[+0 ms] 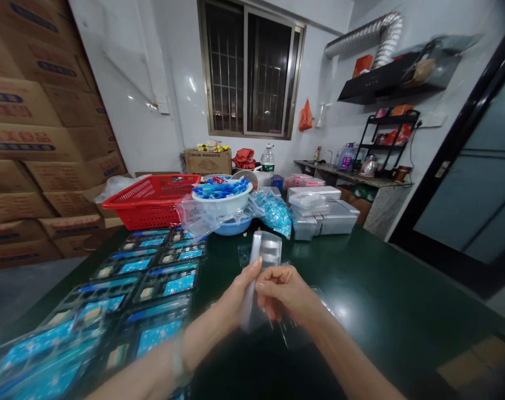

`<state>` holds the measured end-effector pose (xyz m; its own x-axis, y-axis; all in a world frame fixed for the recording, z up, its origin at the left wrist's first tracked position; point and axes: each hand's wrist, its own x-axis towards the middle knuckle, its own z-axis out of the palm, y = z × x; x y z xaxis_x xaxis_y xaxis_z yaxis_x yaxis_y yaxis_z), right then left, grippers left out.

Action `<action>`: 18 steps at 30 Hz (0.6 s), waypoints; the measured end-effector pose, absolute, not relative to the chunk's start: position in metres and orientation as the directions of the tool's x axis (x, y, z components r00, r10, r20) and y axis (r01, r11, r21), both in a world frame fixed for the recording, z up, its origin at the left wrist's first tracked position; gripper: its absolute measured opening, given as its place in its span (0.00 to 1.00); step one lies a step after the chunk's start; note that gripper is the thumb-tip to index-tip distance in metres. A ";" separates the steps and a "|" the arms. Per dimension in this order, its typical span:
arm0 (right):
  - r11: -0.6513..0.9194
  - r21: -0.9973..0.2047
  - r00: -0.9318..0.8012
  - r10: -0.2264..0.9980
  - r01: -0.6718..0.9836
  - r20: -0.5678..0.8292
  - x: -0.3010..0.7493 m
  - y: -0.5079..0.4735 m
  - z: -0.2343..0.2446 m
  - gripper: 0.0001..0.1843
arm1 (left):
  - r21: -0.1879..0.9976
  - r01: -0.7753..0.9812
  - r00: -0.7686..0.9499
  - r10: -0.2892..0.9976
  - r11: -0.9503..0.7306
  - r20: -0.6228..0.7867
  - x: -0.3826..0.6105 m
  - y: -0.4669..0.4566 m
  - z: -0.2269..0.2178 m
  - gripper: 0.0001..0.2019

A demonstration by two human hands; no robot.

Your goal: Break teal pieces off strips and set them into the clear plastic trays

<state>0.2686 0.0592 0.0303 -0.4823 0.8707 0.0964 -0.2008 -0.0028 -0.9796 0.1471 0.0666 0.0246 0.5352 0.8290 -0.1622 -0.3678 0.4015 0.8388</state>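
My left hand (240, 291) pinches a clear plastic blister shell (261, 278) upright at its lower edge. My right hand (283, 293) is curled against the shell's other side, and its fingers appear to grip it. A second clear shell (296, 329) lies under my right wrist on the dark green table (360, 294). Rows of blue-carded blister packs (164, 284) lie in overlapping lines to the left of my hands.
Towards the back stand a white bowl of blue items (221, 201) in a blue basin (234, 226), a red plastic basket (152, 201), a bag of blue pieces (275, 212) and silver boxes (324, 218). Stacked cartons (27, 144) line the left wall.
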 end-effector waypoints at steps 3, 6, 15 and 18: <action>-0.001 -0.981 -0.473 0.876 -0.193 0.092 0.267 0.059 0.029 0.14 | 0.851 -0.352 0.550 0.822 0.389 -0.148 0.146 0.066 0.025 0.33; 0.011 -0.982 -0.457 0.884 -0.190 0.098 0.266 0.059 0.027 0.14 | 0.861 -0.331 0.572 0.808 0.386 -0.142 0.146 0.067 0.023 0.37; 0.232 -0.972 -0.212 0.950 -0.021 0.231 0.260 0.053 0.024 0.10 | 0.912 -0.366 0.351 0.935 0.185 -0.049 0.153 0.065 0.033 0.18; 0.284 -0.959 -0.174 0.943 -0.016 0.283 0.259 0.047 0.026 0.10 | 0.925 -0.365 0.293 0.956 0.108 0.004 0.153 0.064 0.039 0.31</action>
